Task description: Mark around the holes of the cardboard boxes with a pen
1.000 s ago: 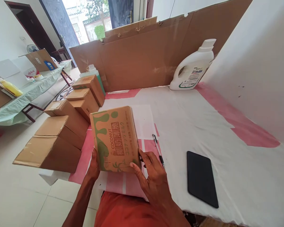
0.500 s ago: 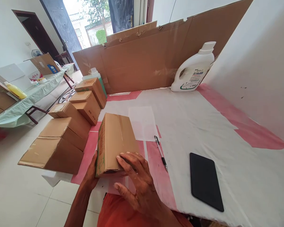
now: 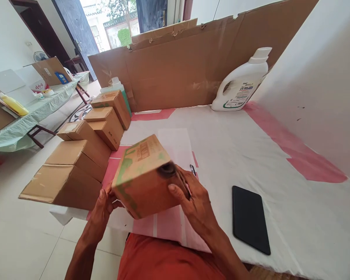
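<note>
A brown cardboard box (image 3: 151,190) with green print is tilted between my two hands above the near part of the table. My left hand (image 3: 100,212) grips its lower left corner, fingers partly under it. My right hand (image 3: 194,198) holds the right end, thumb on the side facing me and other fingers behind. A dark round spot or hole shows near the box's right upper corner, blurred. Just beyond my right hand, the top of a pen (image 3: 192,169) shows; the rest is hidden. A pale sheet (image 3: 175,142) lies on the cloth behind the box.
Several cardboard boxes (image 3: 78,167) line the table's left edge, with a bottle of green liquid (image 3: 124,95) behind. A black tablet-like slab (image 3: 251,219) lies at right. A white detergent jug (image 3: 242,85) stands against the cardboard panel (image 3: 169,74). A white wall bounds the right side.
The box has been turned so its printed face points up and its reddish-brown side faces me. My right hand moved from its top to its right end, now covering most of the pen.
</note>
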Demonstrator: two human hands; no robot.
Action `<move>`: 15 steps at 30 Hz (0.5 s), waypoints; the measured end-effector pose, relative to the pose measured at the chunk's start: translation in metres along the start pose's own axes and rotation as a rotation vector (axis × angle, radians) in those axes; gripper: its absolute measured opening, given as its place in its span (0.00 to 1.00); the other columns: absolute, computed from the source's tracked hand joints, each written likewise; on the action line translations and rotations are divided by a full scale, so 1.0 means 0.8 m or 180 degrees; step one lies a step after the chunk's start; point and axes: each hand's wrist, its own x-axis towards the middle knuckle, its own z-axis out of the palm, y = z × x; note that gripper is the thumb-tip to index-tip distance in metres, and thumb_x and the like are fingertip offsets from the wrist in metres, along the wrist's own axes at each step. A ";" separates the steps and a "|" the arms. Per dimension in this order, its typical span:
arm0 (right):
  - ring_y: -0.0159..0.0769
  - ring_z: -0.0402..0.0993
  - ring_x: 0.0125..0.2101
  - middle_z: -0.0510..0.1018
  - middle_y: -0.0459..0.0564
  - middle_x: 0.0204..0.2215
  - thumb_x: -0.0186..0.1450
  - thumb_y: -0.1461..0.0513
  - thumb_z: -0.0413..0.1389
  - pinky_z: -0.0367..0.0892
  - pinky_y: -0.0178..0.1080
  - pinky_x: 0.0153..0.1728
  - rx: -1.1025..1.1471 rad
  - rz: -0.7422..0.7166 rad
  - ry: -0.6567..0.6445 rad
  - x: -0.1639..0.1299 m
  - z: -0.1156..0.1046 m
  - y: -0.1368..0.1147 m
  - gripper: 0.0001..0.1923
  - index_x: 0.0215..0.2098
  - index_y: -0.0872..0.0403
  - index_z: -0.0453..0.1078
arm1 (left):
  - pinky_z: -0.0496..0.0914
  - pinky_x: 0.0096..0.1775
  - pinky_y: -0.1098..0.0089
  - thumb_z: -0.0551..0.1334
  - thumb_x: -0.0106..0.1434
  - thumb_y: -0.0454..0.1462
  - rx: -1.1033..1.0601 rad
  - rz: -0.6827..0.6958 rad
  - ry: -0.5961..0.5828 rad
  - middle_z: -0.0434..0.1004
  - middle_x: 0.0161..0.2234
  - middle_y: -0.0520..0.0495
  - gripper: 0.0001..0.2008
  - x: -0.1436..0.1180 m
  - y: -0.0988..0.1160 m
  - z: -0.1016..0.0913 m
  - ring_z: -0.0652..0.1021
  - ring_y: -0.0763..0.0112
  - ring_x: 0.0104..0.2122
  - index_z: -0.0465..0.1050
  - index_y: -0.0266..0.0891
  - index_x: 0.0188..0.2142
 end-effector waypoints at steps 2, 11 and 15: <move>0.54 0.78 0.58 0.81 0.58 0.61 0.73 0.38 0.55 0.74 0.53 0.58 0.0210 0.0236 0.0012 0.006 -0.006 -0.001 0.34 0.67 0.49 0.73 | 0.74 0.57 0.53 0.56 0.69 0.68 0.0504 0.0354 0.0034 0.79 0.62 0.37 0.43 -0.004 0.022 0.009 0.79 0.45 0.57 0.70 0.44 0.71; 0.44 0.78 0.40 0.82 0.52 0.41 0.76 0.40 0.52 0.73 0.40 0.39 0.0036 -0.0011 0.0388 -0.009 -0.042 -0.028 0.26 0.49 0.50 0.79 | 0.72 0.39 0.65 0.59 0.70 0.63 0.1879 0.1389 0.0364 0.83 0.42 0.43 0.33 -0.015 0.065 0.049 0.80 0.58 0.37 0.81 0.42 0.59; 0.44 0.77 0.39 0.81 0.51 0.40 0.75 0.44 0.56 0.72 0.42 0.45 -0.0181 -0.0047 0.0254 -0.014 -0.058 -0.037 0.21 0.49 0.50 0.80 | 0.66 0.30 0.67 0.58 0.73 0.60 0.2192 0.1554 0.0213 0.71 0.24 0.50 0.28 -0.027 0.077 0.043 0.73 0.66 0.25 0.80 0.43 0.31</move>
